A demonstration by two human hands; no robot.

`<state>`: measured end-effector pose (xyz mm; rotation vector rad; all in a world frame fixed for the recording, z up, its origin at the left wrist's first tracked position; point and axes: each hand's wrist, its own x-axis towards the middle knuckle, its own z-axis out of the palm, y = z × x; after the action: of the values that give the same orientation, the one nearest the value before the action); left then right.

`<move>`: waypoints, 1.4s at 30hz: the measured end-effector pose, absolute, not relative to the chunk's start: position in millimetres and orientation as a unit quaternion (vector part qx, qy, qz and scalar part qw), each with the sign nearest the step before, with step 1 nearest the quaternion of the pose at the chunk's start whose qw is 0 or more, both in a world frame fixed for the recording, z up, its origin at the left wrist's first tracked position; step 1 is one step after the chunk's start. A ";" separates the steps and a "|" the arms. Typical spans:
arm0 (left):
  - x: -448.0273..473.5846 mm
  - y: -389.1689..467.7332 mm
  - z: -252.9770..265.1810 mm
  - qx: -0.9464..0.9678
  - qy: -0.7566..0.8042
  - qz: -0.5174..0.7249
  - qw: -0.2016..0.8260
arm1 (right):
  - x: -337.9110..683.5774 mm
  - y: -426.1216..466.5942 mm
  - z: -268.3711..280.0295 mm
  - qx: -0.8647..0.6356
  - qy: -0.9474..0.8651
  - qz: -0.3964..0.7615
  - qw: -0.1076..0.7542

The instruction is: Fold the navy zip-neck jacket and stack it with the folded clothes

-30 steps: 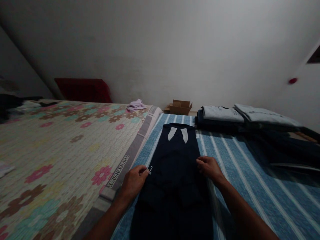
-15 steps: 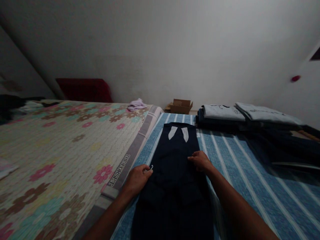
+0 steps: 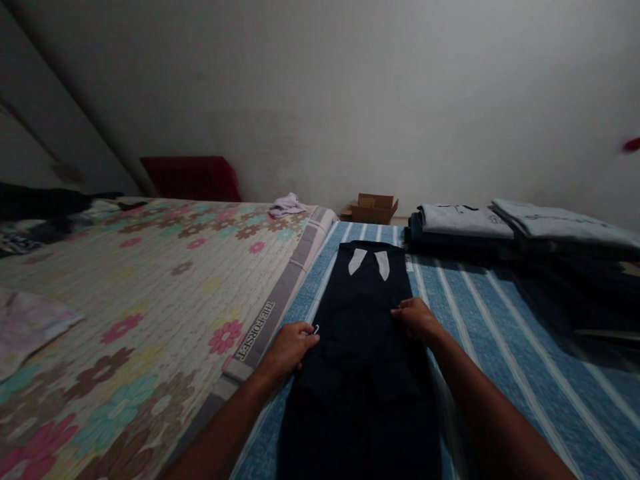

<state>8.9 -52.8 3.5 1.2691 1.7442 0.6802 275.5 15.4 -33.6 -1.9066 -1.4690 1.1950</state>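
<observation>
A long dark navy garment (image 3: 363,333) lies stretched out, with two white tapered patches (image 3: 381,265) near its far end. At its left edge my left hand (image 3: 293,345) is closed, thumb and fingers pinching the cloth. A small white hook-shaped thing (image 3: 316,329) shows beside that thumb; what it belongs to is hidden. My right hand (image 3: 414,317) grips the cloth along the right edge, fingers bent. Below the hands, the garment's near part is dark, and its folds are hard to make out.
Under the garment is a blue striped cover (image 3: 470,320). Folded light grey clothes (image 3: 465,221) are stacked on dark ones at the right. To the left is a floral mattress (image 3: 165,287) with a pale pink cloth (image 3: 37,327). A cardboard box (image 3: 374,209) stands by the wall.
The view has turned slightly left, so everything sits further right. Both hands still hold the garment's edges; the cloth between and below them shows more folds.
</observation>
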 end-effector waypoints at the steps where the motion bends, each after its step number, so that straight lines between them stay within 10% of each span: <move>1: 8.9 -53.1 4.4 0.514 0.694 0.268 0.427 | 275.3 14.9 -33.8 -0.693 -0.534 0.431 0.223; 13: 5.0 -59.9 -2.8 0.423 0.598 0.287 0.617 | 276.8 3.2 -31.7 -0.684 -0.532 0.448 0.222; 25: 12.9 -64.4 -7.8 0.639 0.673 0.257 0.270 | 280.2 -5.5 -28.6 -0.711 -0.580 0.358 0.172; 31: 17.7 -81.6 -5.7 0.732 0.613 0.284 0.091 | 258.8 -44.5 4.8 -0.707 -0.688 0.033 0.158; 42: 43.5 -81.9 -21.4 0.812 0.571 0.071 0.100 | 228.9 -47.7 -39.0 -0.533 -0.830 0.116 0.116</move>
<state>43.5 -81.9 -21.4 2.3983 1.6882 0.2093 228.9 -47.7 -39.0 -1.5615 -2.4304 0.3411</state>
